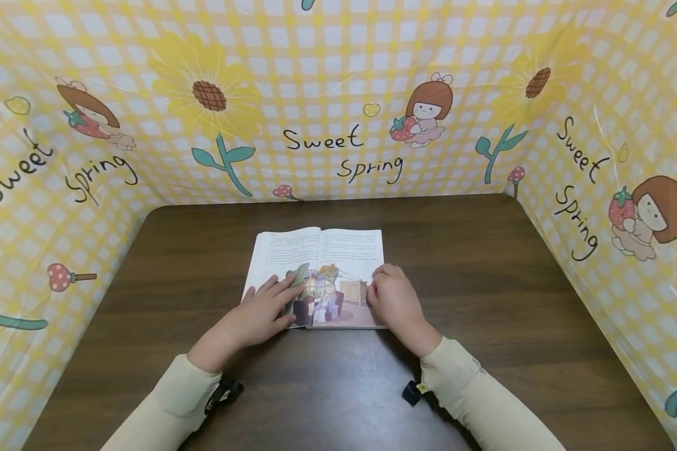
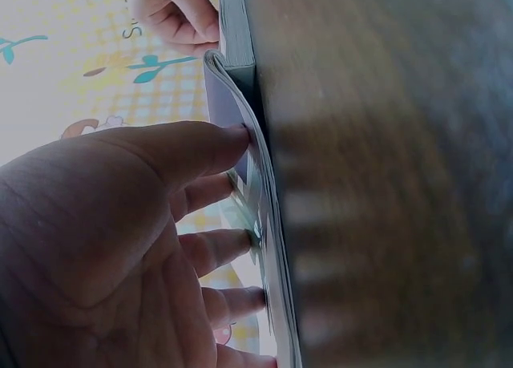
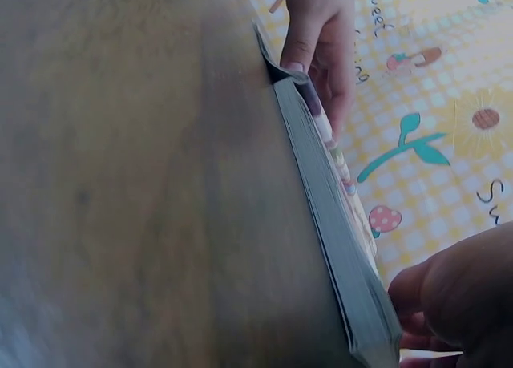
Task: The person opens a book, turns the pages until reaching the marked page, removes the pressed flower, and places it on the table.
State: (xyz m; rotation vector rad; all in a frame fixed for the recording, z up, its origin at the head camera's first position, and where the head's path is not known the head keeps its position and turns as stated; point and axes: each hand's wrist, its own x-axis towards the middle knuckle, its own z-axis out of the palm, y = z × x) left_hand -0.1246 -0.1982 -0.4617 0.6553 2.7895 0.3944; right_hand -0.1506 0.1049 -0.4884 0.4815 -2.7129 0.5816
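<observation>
An open book [image 1: 350,244] lies on the table, with printed text in its upper part and a coloured picture across the lower part. My left hand [image 1: 262,313] is spread over the left page, fingertips and thumb pressing on the paper beside the fold. Seen from the left wrist, the thumb [image 2: 200,147] rests on the bowed left pages near the spine. At the book's right edge, my right hand [image 1: 397,300] has its fingers curled and grips the edge. The right wrist view shows that hand [image 3: 465,292] against the thick page block [image 3: 341,240]; some fingertips are hidden behind it.
The dark wooden table [image 1: 474,263] extends around the book. A yellow checked cloth [image 1: 327,75] printed with flowers and figures stands along the back and both sides. Black straps with small devices [image 1: 225,394] sit at both wrists.
</observation>
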